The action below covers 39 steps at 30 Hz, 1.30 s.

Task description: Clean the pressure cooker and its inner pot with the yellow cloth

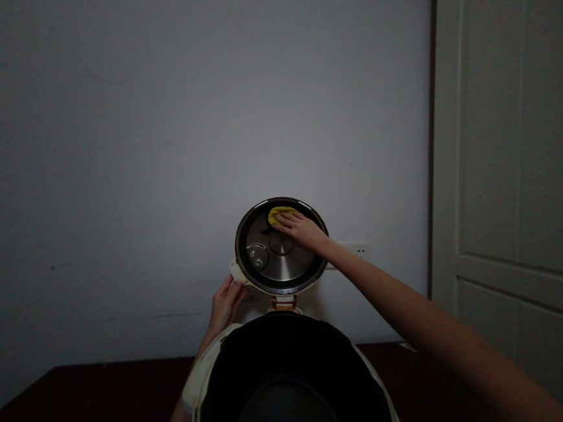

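Nearest me sits the black round inner pot (298, 368). My right grip (302, 231) presses a yellow sponge (280, 213) on the round steel lid (282, 263), at its top edge. My left grip (225, 304) clasps the rim. Wiping looks part-done, with the lower plate left.

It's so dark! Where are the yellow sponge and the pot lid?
yellow sponge (276, 215), head view, on its bare left end.
pot lid (284, 266), head view, on its shiny metal inside.

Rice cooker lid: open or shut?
Open: the lid stands raised on its rear hinge, steel inner face toward the camera, and the dark inner pot below is uncovered.
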### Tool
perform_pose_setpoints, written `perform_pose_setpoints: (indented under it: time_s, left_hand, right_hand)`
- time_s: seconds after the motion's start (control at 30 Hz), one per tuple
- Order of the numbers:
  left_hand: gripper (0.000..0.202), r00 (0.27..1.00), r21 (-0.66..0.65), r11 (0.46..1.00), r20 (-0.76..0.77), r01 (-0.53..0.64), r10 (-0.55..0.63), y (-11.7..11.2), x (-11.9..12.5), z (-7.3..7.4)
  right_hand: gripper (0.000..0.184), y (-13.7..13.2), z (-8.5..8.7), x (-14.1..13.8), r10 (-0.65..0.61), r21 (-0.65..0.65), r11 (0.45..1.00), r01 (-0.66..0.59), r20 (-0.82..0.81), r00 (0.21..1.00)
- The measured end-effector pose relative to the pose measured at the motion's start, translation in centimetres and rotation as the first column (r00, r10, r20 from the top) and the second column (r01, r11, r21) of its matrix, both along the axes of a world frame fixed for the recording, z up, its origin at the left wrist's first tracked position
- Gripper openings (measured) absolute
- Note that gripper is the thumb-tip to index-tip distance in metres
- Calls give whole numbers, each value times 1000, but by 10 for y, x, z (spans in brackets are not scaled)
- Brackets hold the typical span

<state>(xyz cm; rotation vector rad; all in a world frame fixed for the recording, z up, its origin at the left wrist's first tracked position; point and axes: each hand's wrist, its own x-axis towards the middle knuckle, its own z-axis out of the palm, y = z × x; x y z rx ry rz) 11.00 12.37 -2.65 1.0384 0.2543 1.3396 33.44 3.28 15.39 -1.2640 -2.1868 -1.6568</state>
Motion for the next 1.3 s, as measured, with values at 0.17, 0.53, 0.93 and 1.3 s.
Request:
perform_pose_setpoints:
  time_s: [0.17,0.53,0.93,1.3]
  left_hand:
    - [50,1000,-1,1000,-9,-10,10,-1,0,1]
    - [49,1000,-28,1000,-4,-12,12,-4,1,5]
    - [49,1000,11,1000,-9,4,-4,-5,-1,4]
    - [49,1000,-20,1000,6,-11,11,-2,2,2]
  right_hand:
    - [36,-25,-20,16,-29,-3,1000,29,-161,987]
    - [31,-41,-92,11,32,-286,955,-71,-137,990]
    - [33,-10,-68,-8,123,-232,960,-157,-152,981]
    - [32,-33,-89,25,84,-149,982,-115,-199,976]
